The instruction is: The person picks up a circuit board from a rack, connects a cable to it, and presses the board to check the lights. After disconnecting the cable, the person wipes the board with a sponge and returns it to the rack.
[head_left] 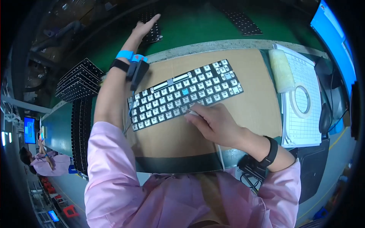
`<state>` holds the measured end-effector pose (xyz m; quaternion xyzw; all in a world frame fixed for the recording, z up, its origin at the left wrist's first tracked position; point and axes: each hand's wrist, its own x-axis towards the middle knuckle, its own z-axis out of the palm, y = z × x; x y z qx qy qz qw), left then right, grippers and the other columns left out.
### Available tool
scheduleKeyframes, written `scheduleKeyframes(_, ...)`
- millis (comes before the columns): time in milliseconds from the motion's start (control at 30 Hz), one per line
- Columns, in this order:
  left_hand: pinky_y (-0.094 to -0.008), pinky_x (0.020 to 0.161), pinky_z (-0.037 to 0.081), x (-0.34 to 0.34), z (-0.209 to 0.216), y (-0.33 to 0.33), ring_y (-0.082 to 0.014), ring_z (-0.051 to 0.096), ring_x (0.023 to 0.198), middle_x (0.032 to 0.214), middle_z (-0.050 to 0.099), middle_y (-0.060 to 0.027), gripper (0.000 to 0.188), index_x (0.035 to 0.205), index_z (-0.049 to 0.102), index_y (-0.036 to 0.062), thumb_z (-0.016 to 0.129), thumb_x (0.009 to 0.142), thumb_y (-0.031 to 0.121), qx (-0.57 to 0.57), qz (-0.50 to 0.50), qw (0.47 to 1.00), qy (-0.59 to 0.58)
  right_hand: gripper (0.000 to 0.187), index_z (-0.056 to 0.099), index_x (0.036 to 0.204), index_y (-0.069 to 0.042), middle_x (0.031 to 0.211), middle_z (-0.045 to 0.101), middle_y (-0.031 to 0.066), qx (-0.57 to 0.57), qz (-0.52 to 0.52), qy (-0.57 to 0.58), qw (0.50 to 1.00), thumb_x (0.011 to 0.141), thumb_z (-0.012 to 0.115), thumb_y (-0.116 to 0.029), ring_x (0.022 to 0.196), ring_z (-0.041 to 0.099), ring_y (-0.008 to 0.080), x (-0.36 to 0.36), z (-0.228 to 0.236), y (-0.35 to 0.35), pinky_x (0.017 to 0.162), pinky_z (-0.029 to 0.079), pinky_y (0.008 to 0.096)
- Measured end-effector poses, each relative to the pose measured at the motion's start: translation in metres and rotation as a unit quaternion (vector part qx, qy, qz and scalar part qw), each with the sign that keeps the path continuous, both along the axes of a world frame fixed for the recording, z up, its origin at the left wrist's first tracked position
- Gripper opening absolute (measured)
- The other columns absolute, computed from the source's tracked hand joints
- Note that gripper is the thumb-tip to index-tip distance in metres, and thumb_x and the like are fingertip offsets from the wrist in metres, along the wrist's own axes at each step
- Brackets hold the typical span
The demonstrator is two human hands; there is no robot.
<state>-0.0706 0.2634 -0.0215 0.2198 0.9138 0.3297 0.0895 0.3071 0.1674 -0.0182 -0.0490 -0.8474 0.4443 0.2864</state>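
A black keyboard circuit board [173,103] with rows of white switches and one blue one lies at a slant on the brown mat. My right hand [215,123] is closed in a pinch at its near edge; a small pale tip shows between thumb and finger, too little to name. Stretched out to the far left, my left hand [146,27] has its fingers extended over a dark dotted board [155,36] on the green belt. Whether it touches that board I cannot tell. A blue wrist strap [125,54] with a dark clip is on the left wrist.
Stacked black boards [79,81] and a dark rack [81,129] stand at the left. Another dotted board [243,22] lies on the far belt. On the right are a yellowish roll [281,71], a tape ring [301,100], papers [304,131], a mouse [324,118] and a monitor [334,30].
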Motion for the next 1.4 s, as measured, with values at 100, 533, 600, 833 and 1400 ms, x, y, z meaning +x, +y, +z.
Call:
scheduleKeyframes(100,-0.0369,0.099,0.028,0.063,0.067,-0.057,-0.0317,0.034,0.120,0.128,0.038,-0.0205,0.075,0.125,0.041,0.0047,0.054,0.073,0.057,-0.052,-0.243,0.885,0.395,0.010,0.049,0.077,-0.003,0.055,0.049,0.0131,-0.004,0.002,-0.009,1.000,0.081,0.055,-0.009,0.050,0.051,0.0316,0.002,-0.001,0.005,0.044,0.037,0.0353)
scheduleKeyframes(533,-0.0376,0.103,0.024,-0.042,0.071,-0.370,-0.0318,0.027,0.124,0.133,0.027,-0.0170,0.087,0.135,0.014,0.0028,0.065,0.064,0.007,-0.229,-0.188,0.791,0.536,0.011,0.054,0.077,0.001,0.046,0.046,0.0051,0.014,-0.001,-0.041,0.999,0.084,0.050,-0.005,0.036,0.045,0.0103,-0.004,0.013,-0.020,0.038,0.031,0.0228)
scheduleKeyframes(600,-0.0379,0.103,0.023,-0.042,0.065,-0.380,-0.0321,0.027,0.123,0.134,0.026,-0.0167,0.090,0.135,0.014,0.0028,0.066,0.062,0.009,-0.205,-0.181,0.794,0.543,0.009,0.054,0.076,0.001,0.048,0.048,0.0075,0.014,-0.002,-0.053,0.999,0.083,0.052,-0.005,0.038,0.047,0.0155,-0.006,0.015,-0.027,0.039,0.033,0.0253)
scheduleKeyframes(833,-0.0384,0.103,0.021,-0.056,0.061,-0.403,-0.0317,0.026,0.122,0.134,0.024,-0.0163,0.103,0.134,0.015,0.0008,0.075,0.053,0.020,-0.232,-0.166,0.753,0.593,0.013,0.054,0.078,0.001,0.044,0.044,0.0008,-0.008,0.002,-0.047,0.999,0.086,0.046,-0.006,0.038,0.043,0.0062,-0.005,0.016,-0.052,0.038,0.030,0.0213)
scheduleKeyframes(1400,-0.0389,0.093,0.035,0.039,0.149,-0.326,-0.0309,0.039,0.113,0.125,0.040,-0.0171,0.091,0.133,0.026,0.0072,0.072,0.063,0.041,-0.069,-0.140,0.656,0.739,0.022,0.048,0.087,-0.006,0.054,0.036,-0.0055,-0.463,-0.081,0.125,0.874,0.093,0.040,-0.026,0.043,0.031,0.0024,0.020,0.018,-0.001,0.042,0.027,0.0166)
